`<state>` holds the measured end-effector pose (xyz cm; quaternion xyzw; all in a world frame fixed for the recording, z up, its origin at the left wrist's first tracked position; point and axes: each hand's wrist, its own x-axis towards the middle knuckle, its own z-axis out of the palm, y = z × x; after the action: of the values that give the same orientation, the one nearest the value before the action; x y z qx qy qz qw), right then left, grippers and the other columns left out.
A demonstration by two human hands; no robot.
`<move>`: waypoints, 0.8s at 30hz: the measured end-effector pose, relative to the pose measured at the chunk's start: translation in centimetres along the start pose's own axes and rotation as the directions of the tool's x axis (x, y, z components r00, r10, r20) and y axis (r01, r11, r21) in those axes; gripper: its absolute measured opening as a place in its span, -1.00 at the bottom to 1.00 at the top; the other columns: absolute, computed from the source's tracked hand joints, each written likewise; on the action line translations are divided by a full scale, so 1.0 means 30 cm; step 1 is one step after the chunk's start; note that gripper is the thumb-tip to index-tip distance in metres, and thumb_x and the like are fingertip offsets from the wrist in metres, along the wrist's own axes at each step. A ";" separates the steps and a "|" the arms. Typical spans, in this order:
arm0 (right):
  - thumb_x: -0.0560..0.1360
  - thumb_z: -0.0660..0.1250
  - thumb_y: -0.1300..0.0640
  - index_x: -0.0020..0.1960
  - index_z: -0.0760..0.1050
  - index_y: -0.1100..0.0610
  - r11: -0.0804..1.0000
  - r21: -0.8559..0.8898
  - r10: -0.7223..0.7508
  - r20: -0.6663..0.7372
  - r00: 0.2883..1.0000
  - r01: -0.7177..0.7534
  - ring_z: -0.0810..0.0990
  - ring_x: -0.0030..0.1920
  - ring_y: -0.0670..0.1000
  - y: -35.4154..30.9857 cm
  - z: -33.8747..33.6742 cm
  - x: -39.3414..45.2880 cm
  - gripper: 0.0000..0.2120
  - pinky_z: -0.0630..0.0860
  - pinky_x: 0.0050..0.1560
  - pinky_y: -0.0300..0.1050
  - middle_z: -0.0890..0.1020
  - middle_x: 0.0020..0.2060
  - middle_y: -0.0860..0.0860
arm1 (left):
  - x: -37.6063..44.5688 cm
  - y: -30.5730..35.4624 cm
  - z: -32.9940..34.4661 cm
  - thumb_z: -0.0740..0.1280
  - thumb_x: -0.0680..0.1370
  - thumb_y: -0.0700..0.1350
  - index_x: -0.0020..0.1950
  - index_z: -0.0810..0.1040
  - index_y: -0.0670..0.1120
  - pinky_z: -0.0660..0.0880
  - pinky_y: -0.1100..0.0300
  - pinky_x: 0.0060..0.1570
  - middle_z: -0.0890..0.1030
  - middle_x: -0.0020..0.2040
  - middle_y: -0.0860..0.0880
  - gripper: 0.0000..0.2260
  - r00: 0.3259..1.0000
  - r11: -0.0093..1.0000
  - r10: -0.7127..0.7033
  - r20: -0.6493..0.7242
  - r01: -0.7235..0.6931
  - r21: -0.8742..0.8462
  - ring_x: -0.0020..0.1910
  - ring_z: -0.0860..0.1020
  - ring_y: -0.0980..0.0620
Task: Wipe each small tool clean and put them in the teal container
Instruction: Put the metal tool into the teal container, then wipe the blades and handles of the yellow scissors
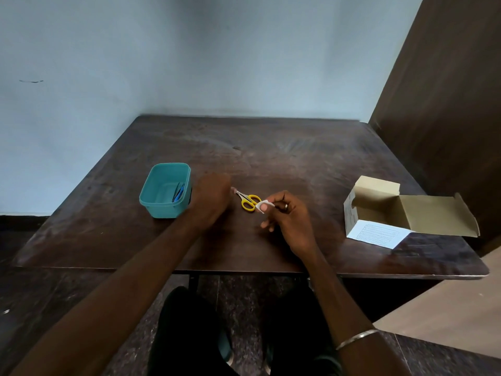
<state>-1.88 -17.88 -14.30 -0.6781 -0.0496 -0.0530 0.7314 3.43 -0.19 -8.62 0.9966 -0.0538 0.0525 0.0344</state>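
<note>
Scissors (249,201) lie on the table (298,164) between both hands. The right hand (287,218) pinches a white wipe (263,206), ready to clean; the left hand (210,198), fist closed, grip unclear, hovers beside the teal tub (160,206), which already holds tools.

Plain room corner, likely home or small office, my seat at a dark wooden table (298,164) pushed against a bare pale blue wall (189,63), dark wood panel (447,104) to my right, speckled stone floor (244,294) underfoot
</note>
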 end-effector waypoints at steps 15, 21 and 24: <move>0.53 0.40 0.31 -0.03 0.49 0.33 1.000 -0.006 -0.002 -0.013 1.000 0.002 0.57 -0.47 0.07 -0.001 -0.003 0.004 -0.89 0.44 -0.47 -0.13 0.70 -0.17 0.23 | -0.039 -0.042 0.014 0.36 0.55 -0.06 0.01 0.71 -0.09 0.46 0.12 -0.14 0.71 -0.13 -0.12 -0.83 0.986 0.942 -0.098 -0.138 0.047 -0.334 -0.13 0.64 -0.11; 0.53 0.41 0.29 -0.05 0.51 0.23 1.000 0.001 -0.011 -0.013 1.000 0.011 0.57 -0.46 0.10 0.005 -0.004 0.005 -0.92 0.45 -0.46 -0.12 0.70 -0.17 0.22 | -0.079 -0.042 0.013 0.41 0.54 -0.09 0.07 0.69 -0.09 0.61 0.10 -0.11 0.72 -0.08 -0.05 -0.84 0.987 0.743 -0.137 -0.089 0.042 -0.668 -0.22 0.66 0.02; 0.52 0.41 0.27 -0.04 0.54 0.24 1.000 0.005 -0.023 -0.012 1.000 0.023 0.59 -0.44 0.11 0.004 -0.007 0.003 -0.94 0.45 -0.44 -0.11 0.72 -0.16 0.17 | -0.098 -0.032 0.018 0.39 0.56 -0.06 0.03 0.68 -0.07 0.50 0.42 -0.40 0.69 -0.15 0.01 -0.87 0.984 0.684 -0.161 -0.081 0.052 -0.727 -0.32 0.61 0.17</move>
<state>-1.76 -18.09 -14.41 -0.6751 -0.0532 -0.0655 0.7328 0.69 1.04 -9.55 0.8979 -0.0094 0.0940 0.4299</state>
